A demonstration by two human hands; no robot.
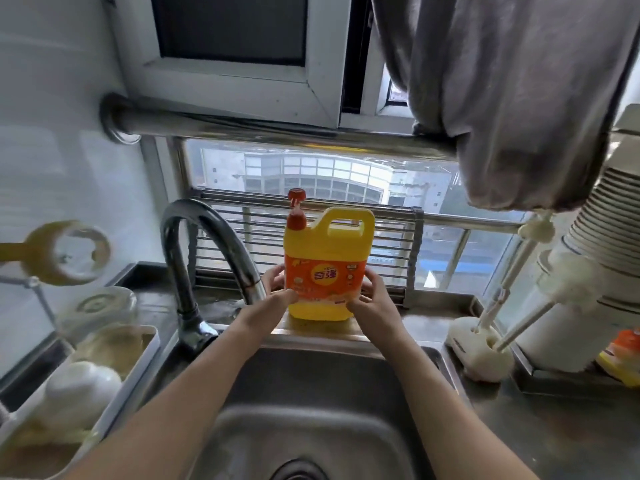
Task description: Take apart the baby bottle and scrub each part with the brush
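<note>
Both your hands hold the yellow detergent jug, which stands upright on the back rim of the sink, just right of the faucet. Your left hand curls its fingers round the jug's left side, and your right hand curls round its right. White brushes stand in a holder at the sink's right rear corner. A clear bottle, blurred, sits at the counter's left edge.

Left hand, right hand (2 arms outstretched) around yellow jug
</note>
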